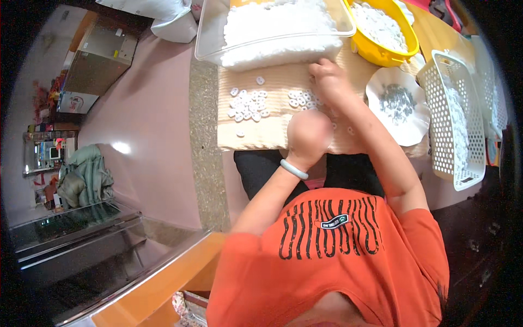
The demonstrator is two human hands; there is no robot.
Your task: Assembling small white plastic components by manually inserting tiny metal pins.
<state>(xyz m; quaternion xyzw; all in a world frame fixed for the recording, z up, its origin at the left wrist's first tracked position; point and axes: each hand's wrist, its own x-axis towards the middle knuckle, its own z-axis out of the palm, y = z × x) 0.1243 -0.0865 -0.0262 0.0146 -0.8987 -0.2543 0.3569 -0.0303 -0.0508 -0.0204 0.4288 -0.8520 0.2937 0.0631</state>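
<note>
My left hand, with a pale bangle on its wrist, is over the near edge of the tan ribbed mat. A blur covers it, so its fingers do not show. Farther forward, my right hand has its fingers curled together beside the clear plastic bin; whatever they hold is hidden. Small white pieces with dark holes lie in a loose cluster on the mat's left. A second group of white pieces lies between my hands, partly covered by them.
White pieces fill the clear bin and a yellow basin. On the right, a white ruffle-edged dish holds small grey metal-looking bits. Beside it stands a white perforated basket with more white pieces. A stone-coloured strip runs along the mat's left.
</note>
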